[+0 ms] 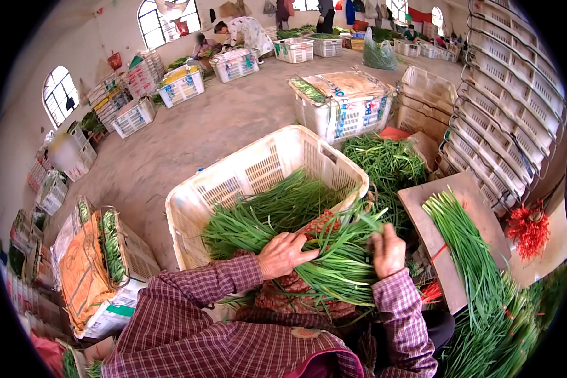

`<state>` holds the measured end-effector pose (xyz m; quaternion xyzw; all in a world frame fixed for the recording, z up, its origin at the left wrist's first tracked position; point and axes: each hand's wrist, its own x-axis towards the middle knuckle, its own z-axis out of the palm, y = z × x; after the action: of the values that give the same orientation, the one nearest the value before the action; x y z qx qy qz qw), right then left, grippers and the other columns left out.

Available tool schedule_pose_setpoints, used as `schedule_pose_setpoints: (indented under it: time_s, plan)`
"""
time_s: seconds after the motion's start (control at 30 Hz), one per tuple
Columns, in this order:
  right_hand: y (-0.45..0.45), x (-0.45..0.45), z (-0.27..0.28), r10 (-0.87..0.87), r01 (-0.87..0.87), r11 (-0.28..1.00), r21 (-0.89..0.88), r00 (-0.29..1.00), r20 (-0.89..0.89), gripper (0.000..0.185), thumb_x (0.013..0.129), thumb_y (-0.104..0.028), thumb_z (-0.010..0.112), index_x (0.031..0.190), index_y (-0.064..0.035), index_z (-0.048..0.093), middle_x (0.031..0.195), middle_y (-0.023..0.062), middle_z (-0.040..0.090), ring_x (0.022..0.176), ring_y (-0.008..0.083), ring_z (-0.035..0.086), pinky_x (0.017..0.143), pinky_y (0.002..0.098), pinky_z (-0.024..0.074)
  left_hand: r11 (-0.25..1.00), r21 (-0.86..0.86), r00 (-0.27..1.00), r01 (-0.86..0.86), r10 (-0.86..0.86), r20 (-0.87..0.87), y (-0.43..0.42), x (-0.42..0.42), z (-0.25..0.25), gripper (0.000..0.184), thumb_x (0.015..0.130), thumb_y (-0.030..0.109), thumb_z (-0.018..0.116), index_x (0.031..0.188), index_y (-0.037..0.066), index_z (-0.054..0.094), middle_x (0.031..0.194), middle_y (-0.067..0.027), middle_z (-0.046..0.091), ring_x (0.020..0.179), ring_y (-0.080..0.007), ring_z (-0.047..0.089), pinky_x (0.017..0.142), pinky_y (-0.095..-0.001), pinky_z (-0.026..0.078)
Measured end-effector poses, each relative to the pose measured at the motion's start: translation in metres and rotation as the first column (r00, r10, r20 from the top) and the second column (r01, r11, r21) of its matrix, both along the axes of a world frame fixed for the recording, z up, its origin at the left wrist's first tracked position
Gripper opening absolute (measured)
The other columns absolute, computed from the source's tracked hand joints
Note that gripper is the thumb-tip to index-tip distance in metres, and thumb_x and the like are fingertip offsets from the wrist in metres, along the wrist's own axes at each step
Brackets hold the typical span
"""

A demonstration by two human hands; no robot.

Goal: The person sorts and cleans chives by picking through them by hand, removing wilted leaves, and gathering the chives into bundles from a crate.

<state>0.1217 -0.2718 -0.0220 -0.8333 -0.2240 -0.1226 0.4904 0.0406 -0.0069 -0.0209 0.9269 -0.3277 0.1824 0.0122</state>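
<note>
Long green stalks [343,277] lie in a loose bunch across my lap, over a red patterned cloth [277,296]. My left hand [286,255] rests on the left part of this bunch, with its fingers apart and the index finger stretched to the right. At the right end of the bunch my right hand [389,250] is raised with its fingers curled; a blurred green blade shows at the fingertips, and its exact grip is hard to make out. Just beyond my hands stands a large white crate [233,173], with more green stalks [283,205] inside.
On the right, a board [422,208] bears a bunch tied with red. Red ties [528,232] hang beside tall stacked crates [510,107]. A covered crate [343,113] stands ahead, another packed crate [129,252] at left. Other people [246,34] work at the far wall.
</note>
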Motion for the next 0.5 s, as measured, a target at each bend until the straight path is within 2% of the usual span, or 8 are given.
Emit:
schedule_pose_setpoints:
  time_s: [0.03,0.07,0.13,0.23,0.33,0.37,0.43,0.5]
  plan:
    - [-0.002,-0.002,0.008,0.03,0.015,0.965,0.261,0.986,-0.167,0.015,0.096,-0.019,0.05,0.093,-0.0048,0.052,0.066,0.0016,0.054,0.05,0.0107,0.05,0.043,0.0263,0.04,1.0,-0.002,1.0,-0.004,0.004,0.003,-0.001,0.0,0.001,0.048,0.064,0.0,0.062,0.109,0.013,0.057,0.091,-0.0127,0.049,0.078,-0.0262,0.053,0.068,-0.0378,0.044]
    - [-0.007,0.005,0.002,0.098,0.051,0.895,0.444,0.947,-0.306,0.013,0.097,-0.02,0.05,0.096,-0.0076,0.052,0.066,-0.0007,0.053,0.047,0.0086,0.046,0.04,0.0242,0.0373,1.0,-0.022,1.0,-0.002,0.003,0.002,-0.001,0.0,0.002,0.049,0.064,-0.001,0.062,0.111,0.013,0.057,0.091,-0.0132,0.049,0.078,-0.0266,0.053,0.069,-0.038,0.045]
    - [-0.023,0.016,-0.002,0.253,0.157,0.733,0.661,0.84,-0.48,0.011,0.097,-0.021,0.05,0.1,-0.0112,0.053,0.068,-0.0052,0.048,0.043,0.0036,0.035,0.036,0.0197,0.0282,0.999,-0.042,1.0,0.001,-0.001,0.001,-0.001,-0.001,0.001,0.051,0.063,-0.001,0.062,0.112,0.013,0.056,0.092,-0.0136,0.048,0.078,-0.0269,0.053,0.069,-0.0383,0.045]
    - [-0.053,0.015,0.01,0.267,0.134,0.747,0.651,0.836,-0.479,0.013,0.095,-0.024,0.054,0.097,-0.012,0.053,0.062,-0.0063,0.045,0.041,0.0022,0.031,0.035,0.0175,0.0228,0.999,-0.038,1.0,-0.011,0.01,-0.016,0.0,0.002,-0.003,0.051,0.062,-0.001,0.063,0.111,0.012,0.056,0.093,-0.0138,0.049,0.076,-0.0266,0.054,0.066,-0.0397,0.047]
    - [-0.106,0.017,0.014,0.061,0.151,0.804,0.576,0.941,-0.333,0.015,0.093,-0.024,0.054,0.099,-0.01,0.056,0.06,-0.0077,0.043,0.043,0.0017,0.031,0.038,0.0182,0.0234,1.0,-0.02,1.0,-0.002,0.002,0.006,-0.001,0.004,-0.001,0.047,0.058,0.002,0.065,0.103,0.012,0.055,0.094,-0.0124,0.049,0.068,-0.0249,0.055,0.054,-0.0377,0.049]
    - [-0.132,0.019,0.011,0.022,0.146,0.819,0.555,0.958,-0.285,0.017,0.093,-0.023,0.054,0.101,-0.0089,0.057,0.061,-0.0079,0.043,0.044,0.0017,0.032,0.039,0.0183,0.0237,0.999,0.01,0.997,-0.043,0.043,-0.065,0.001,0.003,-0.006,0.053,0.062,0.0,0.06,0.112,0.015,0.056,0.088,-0.0129,0.046,0.071,-0.0264,0.054,0.056,-0.0395,0.046]
    - [-0.172,0.004,0.028,-0.194,0.315,0.845,0.431,0.933,-0.301,0.022,0.092,-0.022,0.055,0.108,-0.0064,0.057,0.061,-0.0085,0.041,0.045,0.0028,0.033,0.043,0.0182,0.0269,0.997,0.056,0.999,-0.047,0.048,-0.01,-0.009,0.0,0.009,0.059,0.063,0.001,0.059,0.12,0.019,0.057,0.084,-0.0106,0.043,0.07,-0.0241,0.053,0.056,-0.0375,0.044]
    - [-0.202,-0.005,0.022,-0.341,0.418,0.808,0.416,0.906,-0.249,0.031,0.09,-0.025,0.059,0.112,-0.0032,0.057,0.062,-0.0051,0.05,0.048,0.0052,0.04,0.047,0.02,0.0333,0.996,0.07,0.999,-0.053,0.053,0.013,-0.012,0.0,0.009,0.077,0.065,-0.004,0.057,0.134,0.027,0.048,0.079,-0.0075,0.039,0.066,-0.0216,0.049,0.057,-0.0353,0.044]
